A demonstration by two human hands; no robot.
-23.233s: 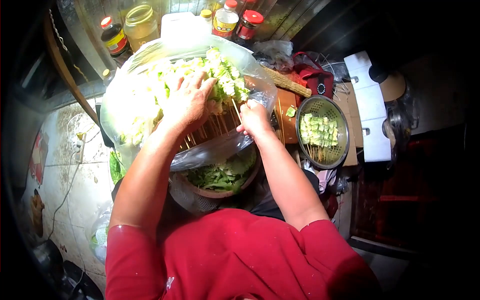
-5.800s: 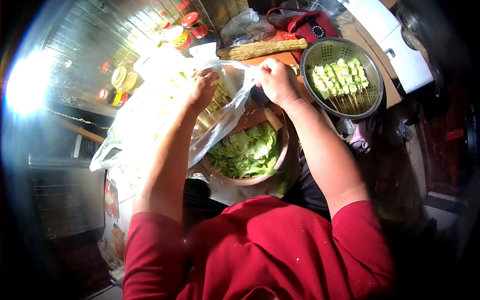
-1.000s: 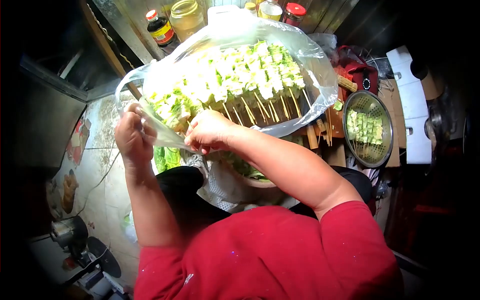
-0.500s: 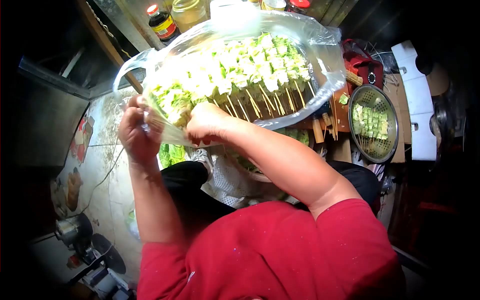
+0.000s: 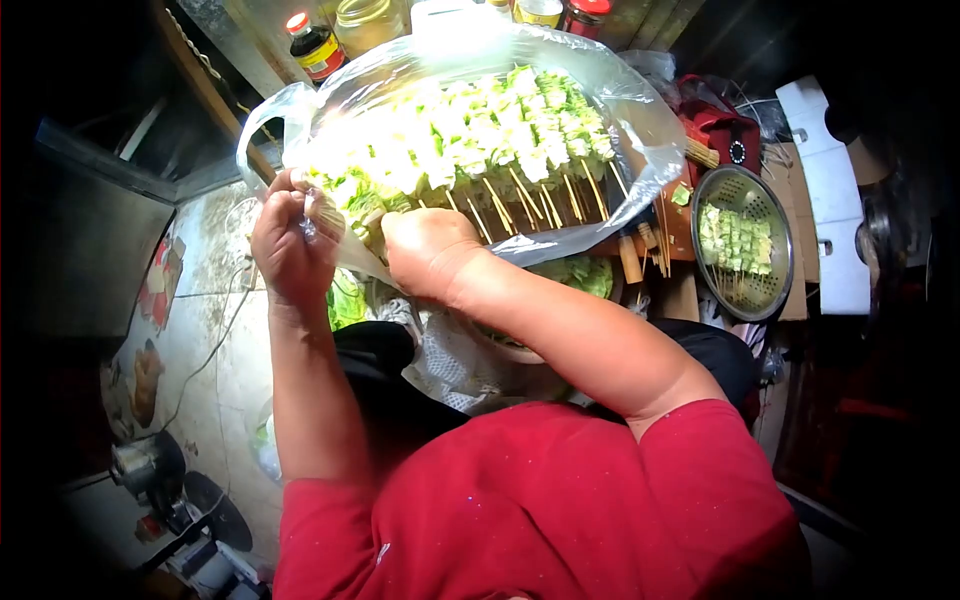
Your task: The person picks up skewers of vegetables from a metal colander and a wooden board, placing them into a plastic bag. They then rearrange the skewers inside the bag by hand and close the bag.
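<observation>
A clear plastic bag (image 5: 650,130) lies spread around rows of skewered leafy vegetables (image 5: 470,130), pale green under a bright glare. Their bare sticks point toward me. My left hand (image 5: 293,240) is closed on the bag's gathered left edge, near its handle loop. At the lower left of the rows, my right hand (image 5: 430,248) is curled into a fist beside the leaves and the bag's front edge. Its fingertips are turned away, so what it grips is hidden.
To the right stands a metal colander (image 5: 745,295) holding more skewers. A sauce bottle (image 5: 318,52), a glass jar (image 5: 368,25) and a red-lidded jar (image 5: 587,15) line the back. Loose green leaves (image 5: 345,302) lie below my hands. A fan (image 5: 150,465) stands at lower left.
My right hand has risen slightly and turned, its knuckles now higher against the leaves. My left hand has shifted a little to the right, still gripping the bag.
</observation>
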